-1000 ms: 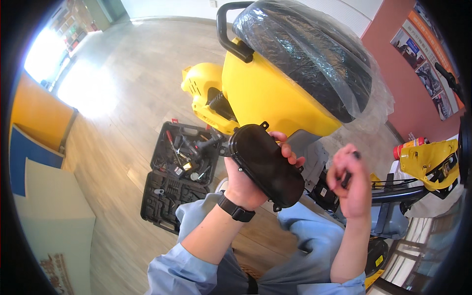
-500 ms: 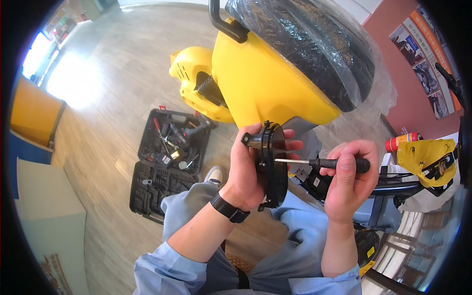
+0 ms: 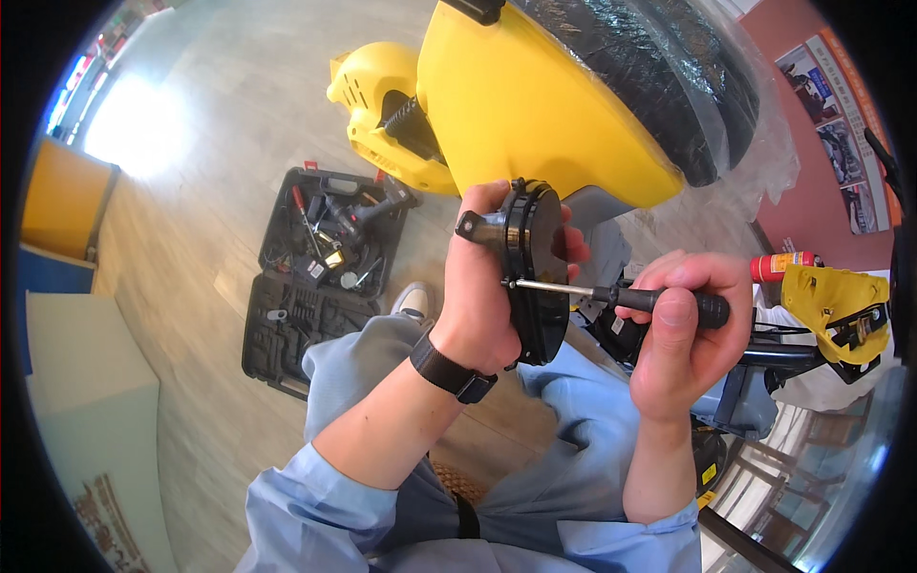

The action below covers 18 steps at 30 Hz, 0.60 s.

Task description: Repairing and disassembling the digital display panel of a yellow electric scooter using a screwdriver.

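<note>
— Over our lap, what did we have in the left hand (image 3: 478, 301)?

— We held a round black cover (image 3: 537, 277) on edge, fingers wrapped about its rim and closed firmly on it, thumb side toward us. It sat just below the big yellow machine body (image 3: 525, 105) and in front of our knees.

— And the right hand (image 3: 683, 349)?

— We gripped a screwdriver (image 3: 630, 298) by its black handle, fist closed tight around it (thumb lying along the top). Its metal shaft ran level to the left, and the tip met the cover's face near the middle.

— So both hands were close together?

— Near, not touching; the shaft bridged them.

— What lay about us?

— On the wooden floor (image 3: 210, 191) to our left, an open black tool case (image 3: 320, 267) with bits and tools in both halves. Beyond it, a smaller yellow housing (image 3: 377, 105). Clear plastic wrap (image 3: 735, 124) covered the machine's dark top. To the right we saw a red can (image 3: 788, 263) and another yellow part (image 3: 831, 301). We wore a black watch (image 3: 451, 371) on the left wrist.
</note>
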Motion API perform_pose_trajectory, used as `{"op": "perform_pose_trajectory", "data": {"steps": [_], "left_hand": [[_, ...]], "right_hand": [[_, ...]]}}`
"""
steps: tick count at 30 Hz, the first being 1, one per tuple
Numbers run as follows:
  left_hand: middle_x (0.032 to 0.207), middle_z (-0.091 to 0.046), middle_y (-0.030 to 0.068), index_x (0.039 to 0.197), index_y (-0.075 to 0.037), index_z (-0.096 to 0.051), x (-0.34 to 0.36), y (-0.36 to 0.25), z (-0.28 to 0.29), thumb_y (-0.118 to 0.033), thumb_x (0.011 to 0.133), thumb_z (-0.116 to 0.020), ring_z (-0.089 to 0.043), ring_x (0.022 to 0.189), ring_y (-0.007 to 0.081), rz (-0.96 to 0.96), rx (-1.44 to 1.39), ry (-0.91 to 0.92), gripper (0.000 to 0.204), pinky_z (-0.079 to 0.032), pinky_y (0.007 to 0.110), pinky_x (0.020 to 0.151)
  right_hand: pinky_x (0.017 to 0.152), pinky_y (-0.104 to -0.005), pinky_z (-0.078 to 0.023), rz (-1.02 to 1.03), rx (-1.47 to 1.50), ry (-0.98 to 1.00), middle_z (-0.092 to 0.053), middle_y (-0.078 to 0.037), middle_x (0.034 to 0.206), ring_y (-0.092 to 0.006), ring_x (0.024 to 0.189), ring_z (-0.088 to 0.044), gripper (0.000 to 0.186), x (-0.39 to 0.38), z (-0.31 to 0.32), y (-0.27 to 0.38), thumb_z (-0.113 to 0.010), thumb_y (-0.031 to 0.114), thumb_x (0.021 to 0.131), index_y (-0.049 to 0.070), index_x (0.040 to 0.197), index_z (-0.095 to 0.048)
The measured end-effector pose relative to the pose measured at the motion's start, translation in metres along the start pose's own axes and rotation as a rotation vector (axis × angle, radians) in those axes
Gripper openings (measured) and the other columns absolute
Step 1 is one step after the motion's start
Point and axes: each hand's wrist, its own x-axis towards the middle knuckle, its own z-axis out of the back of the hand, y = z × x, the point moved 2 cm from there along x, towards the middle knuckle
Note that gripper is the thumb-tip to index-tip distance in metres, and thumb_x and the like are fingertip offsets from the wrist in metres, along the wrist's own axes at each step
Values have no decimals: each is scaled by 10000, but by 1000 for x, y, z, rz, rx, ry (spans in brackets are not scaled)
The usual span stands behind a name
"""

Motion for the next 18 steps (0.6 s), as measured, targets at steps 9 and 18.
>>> {"op": "perform_pose_trajectory", "data": {"steps": [9,18], "left_hand": [[1061,-719,168,1198,14,-636,2,-1,8,-592,1036,-398,-701,1027,311,-41,70,-92,671,-591,412,868],[1046,-719,153,1181,-5,-644,7,-1,12,-591,1042,-391,-700,996,296,-46,60,-55,653,-597,422,829]], "right_hand": [[635,-277,-461,236,-132,150,-590,-108,780,-180,670,-576,345,6,1,-2,-799,122,882,4,1017,-504],[644,-296,-457,280,-96,152,-581,-111,759,-174,656,-558,273,8,-1,-7,-720,30,887,11,1014,-479]]}}
